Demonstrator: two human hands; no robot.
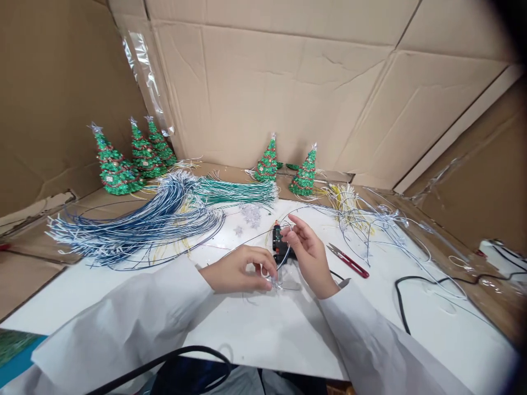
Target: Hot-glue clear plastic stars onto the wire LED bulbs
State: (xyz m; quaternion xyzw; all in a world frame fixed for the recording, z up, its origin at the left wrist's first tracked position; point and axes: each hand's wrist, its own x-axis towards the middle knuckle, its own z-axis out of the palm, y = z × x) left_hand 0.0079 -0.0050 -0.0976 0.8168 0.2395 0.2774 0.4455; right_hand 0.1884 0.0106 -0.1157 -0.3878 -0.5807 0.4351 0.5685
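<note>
My left hand (241, 270) rests on the white table (267, 329), fingers curled in a pinch on a small clear piece with thin white wire (275, 281). Just to its right, my right hand (308, 253) is raised slightly, fingers partly bent, pinching the thin wire near a black glue gun (279, 244) that stands between the hands. Both arms wear white sleeves.
A large fan of blue and white wires (140, 225) and a green bundle (234, 192) lie at the back left. Small green Christmas trees (117, 164) (304, 174) stand by the cardboard walls. Red snips (349, 260), yellow and white wires (362, 219) and a black cable (411, 285) are on the right.
</note>
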